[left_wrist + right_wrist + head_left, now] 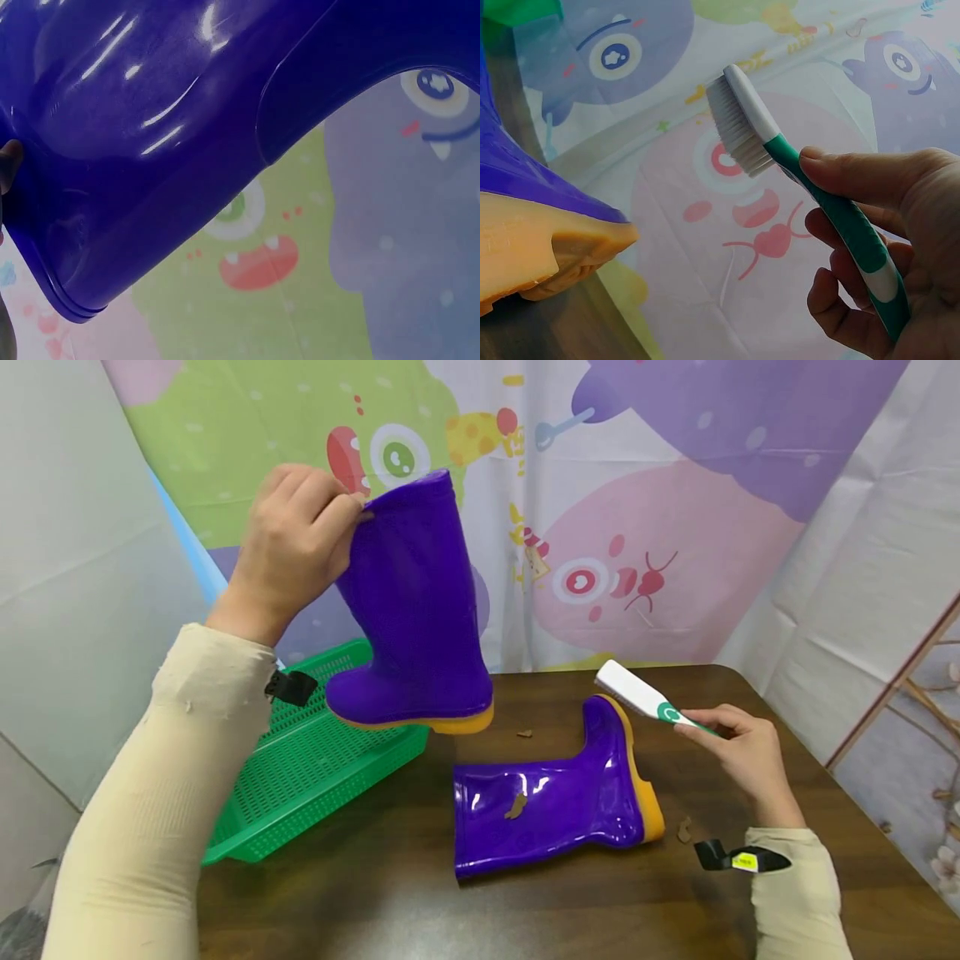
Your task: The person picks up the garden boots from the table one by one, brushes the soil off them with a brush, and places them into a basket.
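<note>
My left hand (300,531) pinches the top rim of a purple rain boot (416,602), which hangs upright in the air with its yellow sole down. In the left wrist view the shiny boot shaft (150,150) fills much of the picture, and just a fingertip shows at the left edge. A second purple boot (532,810) lies on its side on the table, toe toward the back, with a brown flake (517,806) on its shaft. Over the table's right side, my right hand (746,756) grips the green handle of a white-bristled brush (739,124), head pointing up and left.
A green plastic basket (322,785) stands on the left of the brown wooden table (360,902), partly behind the raised boot. Small brown bits (684,830) lie near the lying boot. A cartoon-printed curtain (660,552) hangs behind the table, and a rack stands at the right.
</note>
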Available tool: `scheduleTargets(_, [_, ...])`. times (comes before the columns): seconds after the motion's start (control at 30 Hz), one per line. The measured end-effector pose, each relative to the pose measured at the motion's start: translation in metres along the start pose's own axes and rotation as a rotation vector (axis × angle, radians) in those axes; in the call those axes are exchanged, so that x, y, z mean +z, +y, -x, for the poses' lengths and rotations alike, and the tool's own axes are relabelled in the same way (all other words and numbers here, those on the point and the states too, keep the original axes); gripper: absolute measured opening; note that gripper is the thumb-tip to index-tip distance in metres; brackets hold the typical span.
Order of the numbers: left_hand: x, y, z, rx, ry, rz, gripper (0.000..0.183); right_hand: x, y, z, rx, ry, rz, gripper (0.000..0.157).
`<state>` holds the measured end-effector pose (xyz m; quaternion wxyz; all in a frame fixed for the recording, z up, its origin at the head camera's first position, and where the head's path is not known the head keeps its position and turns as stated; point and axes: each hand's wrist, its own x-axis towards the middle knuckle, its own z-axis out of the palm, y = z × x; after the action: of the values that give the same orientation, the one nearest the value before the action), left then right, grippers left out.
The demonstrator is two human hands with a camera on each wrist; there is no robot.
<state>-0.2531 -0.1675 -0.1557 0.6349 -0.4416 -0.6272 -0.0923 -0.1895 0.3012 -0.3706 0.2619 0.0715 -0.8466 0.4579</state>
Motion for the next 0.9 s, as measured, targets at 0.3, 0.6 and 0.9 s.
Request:
scheduleTargets(0.3, [-0.025, -0.02, 0.015, -0.086, -0.002, -0.064, 0.012, 0.0, 0.001, -0.001, -0.022, -0.002, 0.015, 0.023])
scheduleTargets(0.6, [-0.045, -0.034, 0.036, -0.17, -0.047, -0.135, 0.013, 0.001, 0.004, -0.003, -0.047, -0.002, 0.031, 0.021])
scheduleTargets(0.9, [-0.058, -0.037, 0.057, -0.187, -0.082, -0.178, 0.018, 0.003, 0.003, -0.001, -0.022, -0.024, 0.038, 0.022])
